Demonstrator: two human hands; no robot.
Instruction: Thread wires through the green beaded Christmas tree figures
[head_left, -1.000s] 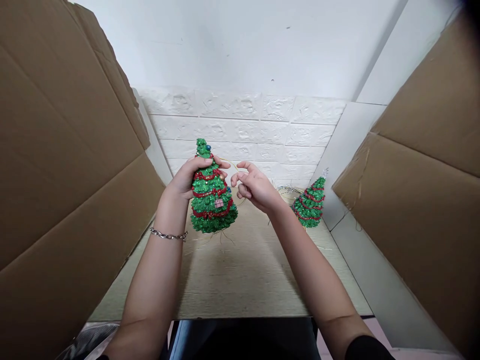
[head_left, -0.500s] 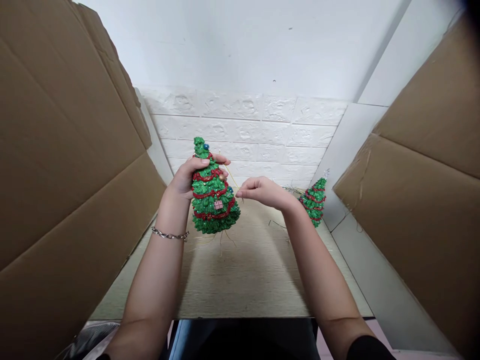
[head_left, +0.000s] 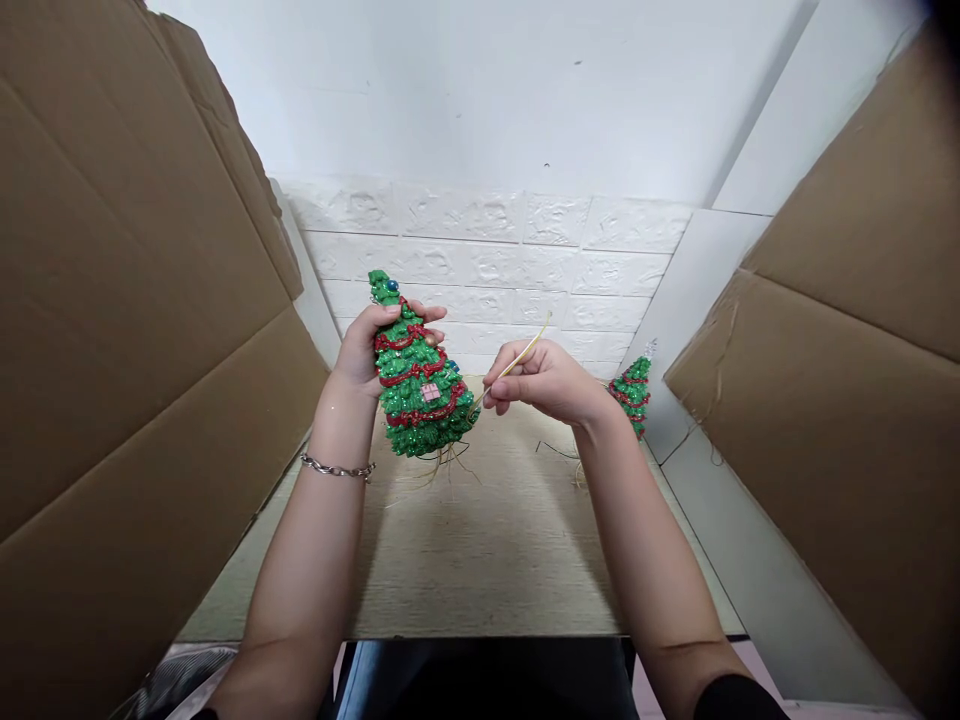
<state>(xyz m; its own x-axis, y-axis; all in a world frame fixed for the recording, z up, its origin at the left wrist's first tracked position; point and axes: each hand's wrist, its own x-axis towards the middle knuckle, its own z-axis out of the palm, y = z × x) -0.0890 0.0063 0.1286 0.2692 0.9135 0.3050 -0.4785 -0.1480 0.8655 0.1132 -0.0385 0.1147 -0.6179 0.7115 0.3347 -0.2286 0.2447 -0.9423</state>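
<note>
A green model Christmas tree (head_left: 412,385) with red garlands, small baubles and a pink gift is held tilted, its top leaning left. My left hand (head_left: 364,345) is wrapped round its upper left side, some fingers behind it. Thin wires (head_left: 450,465) hang from under its base. On the tree's right, my right hand (head_left: 536,380) pinches a thin yellow-and-white wire (head_left: 525,352) between thumb and fingers. One end of that wire points up to the right; the other runs down toward the tree's lower right edge. Whether it joins the tree there I cannot tell.
A second decorated tree (head_left: 632,395) with a clear topper stands at the back right, partly behind my right wrist. Loose wires (head_left: 559,452) lie on the table (head_left: 487,560) near it. Cardboard panels (head_left: 135,300) rise on both sides, and a white brick-patterned wall (head_left: 487,260) is behind.
The tree has tilted further, its top moving left. My right hand has moved slightly right and turned, and the wire in it now points up to the right instead of toward the tree's upper part.
</note>
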